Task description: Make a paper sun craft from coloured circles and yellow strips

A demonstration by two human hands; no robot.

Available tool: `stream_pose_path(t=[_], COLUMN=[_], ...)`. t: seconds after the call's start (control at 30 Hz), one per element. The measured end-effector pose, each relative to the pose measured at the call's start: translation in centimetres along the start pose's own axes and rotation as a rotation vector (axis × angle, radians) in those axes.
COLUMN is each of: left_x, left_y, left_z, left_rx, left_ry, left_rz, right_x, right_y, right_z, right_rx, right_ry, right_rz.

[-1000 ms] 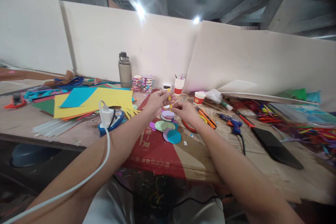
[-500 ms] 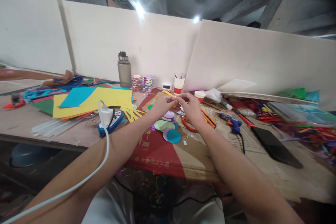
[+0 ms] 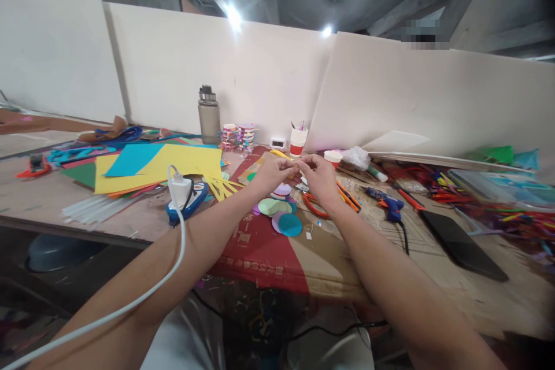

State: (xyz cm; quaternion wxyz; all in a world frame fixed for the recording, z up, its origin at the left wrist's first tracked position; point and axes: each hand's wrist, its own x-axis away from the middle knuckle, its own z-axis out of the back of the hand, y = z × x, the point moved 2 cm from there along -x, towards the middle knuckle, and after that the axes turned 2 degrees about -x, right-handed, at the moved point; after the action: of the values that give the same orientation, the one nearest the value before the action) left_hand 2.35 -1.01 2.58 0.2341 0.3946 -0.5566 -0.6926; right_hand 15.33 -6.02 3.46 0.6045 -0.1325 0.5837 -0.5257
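Observation:
My left hand (image 3: 276, 173) and my right hand (image 3: 318, 176) meet above the middle of the table, fingertips pinched together. A thin yellow paper strip (image 3: 280, 154) shows behind my left fingers, and both hands seem closed on it; the fingers hide most of it. Below them lie paper circles in green, purple and blue (image 3: 290, 224). Orange-handled scissors (image 3: 315, 206) rest beneath my right hand. More yellow paper strips (image 3: 223, 188) lie left of my left hand.
Coloured sheets (image 3: 182, 162) and a blue power strip (image 3: 195, 199) with a white plug are on the left. A bottle (image 3: 209, 118), stacked paper rolls (image 3: 246, 136) and paper cups (image 3: 298, 143) stand behind. A glue gun (image 3: 390, 207) and phone (image 3: 462, 245) lie right.
The view has shifted slightly, so everything sits a little further right. My hands stay together, with the fingertips slightly changed in position around the yellow strip.

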Motion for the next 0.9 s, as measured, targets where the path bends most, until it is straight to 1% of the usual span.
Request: stream_pose_path(t=[0.27, 0.47, 0.63, 0.83, 0.9], left_x=[-0.1, -0.1, -0.2, 0.0, 0.0], left_y=[0.0, 0.0, 0.0, 0.2, 0.2], left_z=[0.2, 0.2, 0.3, 0.2, 0.3], left_rx=[-0.026, -0.024, -0.015, 0.026, 0.026], left_ry=[0.025, 0.002, -0.011, -0.067, -0.064], left_rz=[0.002, 0.002, 0.021, 0.009, 0.005], right_x=[0.4, 0.5, 0.4, 0.4, 0.4], right_y=[-0.5, -0.8, -0.9, -1.1, -1.0], right_z=[0.0, 0.2, 0.2, 0.4, 0.4], right_rx=[0.024, 0.075, 0.063, 0.087, 0.080], right_ry=[0.052, 0.059, 0.067, 0.085, 0.081], right_rz=[0.048, 0.054, 0.076, 0.047, 0.054])
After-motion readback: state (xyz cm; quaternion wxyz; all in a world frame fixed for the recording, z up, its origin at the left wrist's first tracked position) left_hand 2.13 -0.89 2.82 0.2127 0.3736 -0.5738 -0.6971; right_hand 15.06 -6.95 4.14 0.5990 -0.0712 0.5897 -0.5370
